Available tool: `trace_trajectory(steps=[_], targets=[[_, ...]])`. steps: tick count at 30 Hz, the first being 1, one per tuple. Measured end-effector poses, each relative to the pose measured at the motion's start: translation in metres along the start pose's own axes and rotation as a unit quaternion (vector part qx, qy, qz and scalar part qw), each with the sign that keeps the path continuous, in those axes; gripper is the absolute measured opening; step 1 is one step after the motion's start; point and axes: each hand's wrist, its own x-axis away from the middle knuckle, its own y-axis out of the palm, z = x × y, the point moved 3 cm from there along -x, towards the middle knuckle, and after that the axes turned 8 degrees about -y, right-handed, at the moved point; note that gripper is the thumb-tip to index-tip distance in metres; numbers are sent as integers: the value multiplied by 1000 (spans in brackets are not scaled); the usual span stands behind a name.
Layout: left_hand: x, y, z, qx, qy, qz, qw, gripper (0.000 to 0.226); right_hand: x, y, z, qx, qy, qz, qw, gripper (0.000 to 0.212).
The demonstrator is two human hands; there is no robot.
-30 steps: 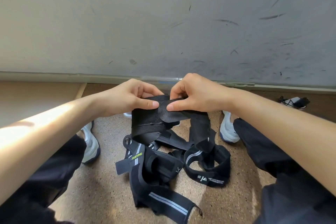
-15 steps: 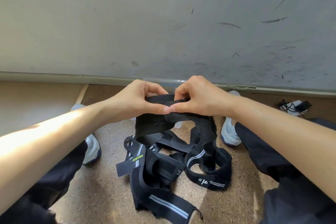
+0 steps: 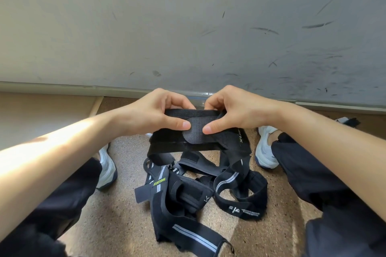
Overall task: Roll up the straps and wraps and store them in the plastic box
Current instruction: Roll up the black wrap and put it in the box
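The left hand and right hand hang above the speckled brown floor and its tangled pile of black grey-striped straps. Each pinches a wide black fabric wrap between thumb and curled fingers, probably to keep the started roll tight. The thumbs, touching half a second ago, now sit apart, baring a rounded dark-grey tab. No plastic box shows.

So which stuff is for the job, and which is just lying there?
For the job: black wrap pinched by left hand and right hand; pile of straps on the floor.
Just lying about: black-and-white item by the wall.
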Motion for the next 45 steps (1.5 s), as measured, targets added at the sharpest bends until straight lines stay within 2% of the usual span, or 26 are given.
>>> trace_trajectory(steps=[4,9,13,16,21,24,27,33,36,39,42,45], targets=[[-3,0,1,-14,3,9,1000,20,-2,2,1,-3,19,-5,1000,32],[-1,-5,0,-30,0,24,999,19,6,8,2,-96,7,2,995,15],[-1,-10,0,-18,1,36,999,21,3,7,-2,-61,-9,32,998,22],[-2,-9,0,-7,5,47,999,22,4,6,-2,-47,-10,47,998,17],[-5,-2,1,-7,5,55,998,20,4,18,0,-6,29,55,998,33],[-6,2,4,-7,7,68,998,18,2,17,0,-22,51,66,996,27],[-5,2,4,-2,6,68,998,17,2,14,1,-26,61,59,996,24],[-7,-7,-7,-61,-19,12,998,36,16,-10,8,-41,63,19,997,16],[-7,-12,-17,-103,-39,2,994,23,21,-28,15,3,73,32,997,23],[-7,-19,-23,-157,-33,9,987,12,29,-44,27,38,110,11,993,25],[-7,-21,-20,-106,-9,42,993,16,36,-52,37,74,146,-36,986,25],[-9,-5,-7,-62,28,39,997,19,32,-34,27,3,104,-54,993,24]])
